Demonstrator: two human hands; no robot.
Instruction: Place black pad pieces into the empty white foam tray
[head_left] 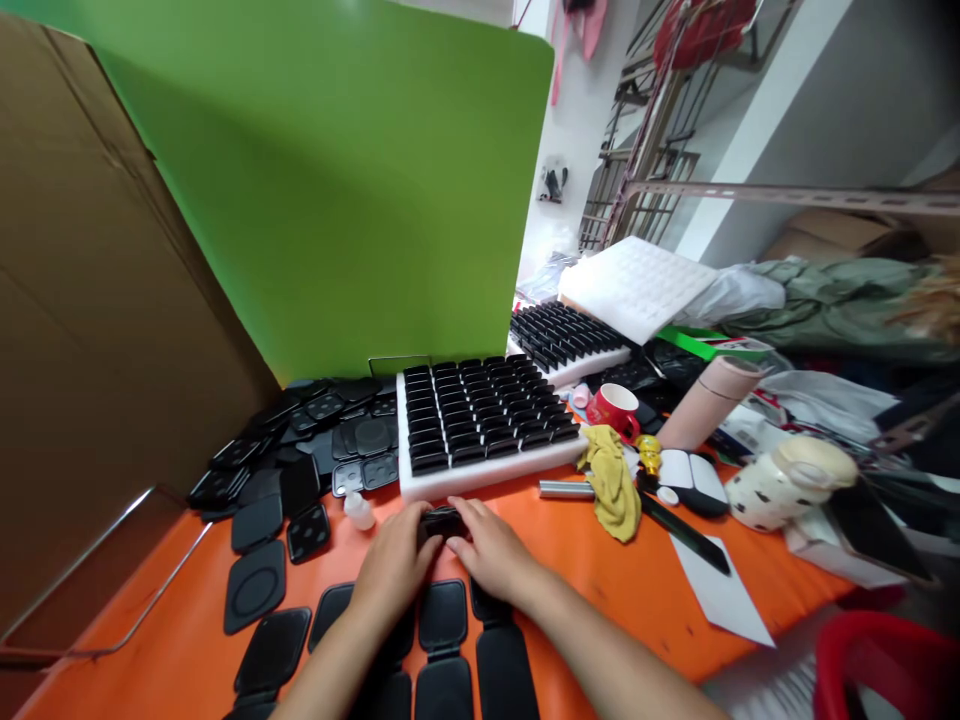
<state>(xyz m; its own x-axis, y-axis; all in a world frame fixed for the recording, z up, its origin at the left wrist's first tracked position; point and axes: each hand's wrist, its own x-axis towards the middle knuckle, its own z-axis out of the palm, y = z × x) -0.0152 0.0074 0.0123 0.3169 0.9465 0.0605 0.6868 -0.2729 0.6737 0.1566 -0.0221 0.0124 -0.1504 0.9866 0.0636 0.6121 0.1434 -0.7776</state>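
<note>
Presently, head view: both hands meet at the near edge of the orange worktop (637,590). The left hand (394,565) and right hand (491,550) are closed together on one small black part (442,520), which sits between the fingertips just in front of the white foam tray (480,478).

Progress, as judged from the layout: that tray appears filled row on row with black pieces, and a second filled tray (566,345) lies behind it to the right, with an empty white tray (637,285) propped over it. A loose heap of black square covers (315,440) remains at the left, and flat black pads (442,615) lie under the wrists, so a good share of stock looks unprocessed.

A small white bottle (358,510) stands just beside the left hand. A yellow cloth (611,480) and red mug (615,408) lie well to the right.
</note>
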